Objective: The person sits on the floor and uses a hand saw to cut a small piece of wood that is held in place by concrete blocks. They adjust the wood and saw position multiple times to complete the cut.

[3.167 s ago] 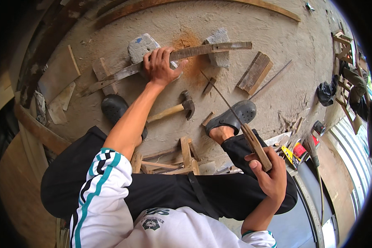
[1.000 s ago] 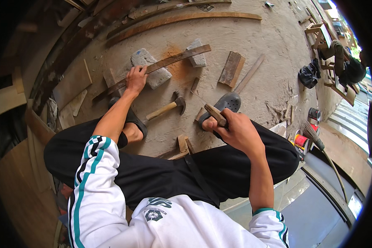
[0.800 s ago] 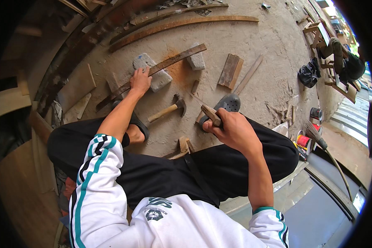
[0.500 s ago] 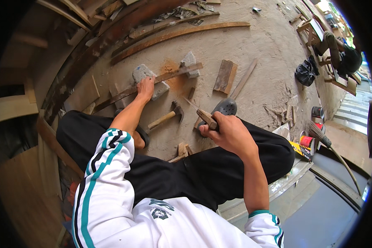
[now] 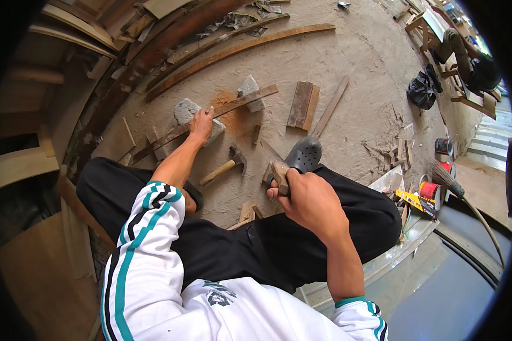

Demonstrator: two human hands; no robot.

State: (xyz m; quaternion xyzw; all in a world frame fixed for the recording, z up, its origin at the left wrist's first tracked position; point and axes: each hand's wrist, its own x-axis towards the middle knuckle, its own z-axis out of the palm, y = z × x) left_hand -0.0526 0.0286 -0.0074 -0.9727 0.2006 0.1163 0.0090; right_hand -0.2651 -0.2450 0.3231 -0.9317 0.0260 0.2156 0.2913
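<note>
While hands (image 5: 201, 125) touch plank (image 5: 243, 101) and saw (image 5: 281, 174), dark print (image 5: 219, 294) marks the shirt (image 5: 256, 316).

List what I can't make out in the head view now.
In the head view:
Left hand: palm side hidden by its back, so its grip on the wood strip is unclear.
Thin blade: too small to show any teeth.
Wooden handle: rear covered by the right hand.
Left shoe: partly behind the left forearm.
White shirt: cut by the lower edge.

White top (image 5: 250, 310), teal-and-black striped sleeves (image 5: 145, 250), black trousers (image 5: 227, 250), dark grey perforated clogs (image 5: 305, 152)
</note>
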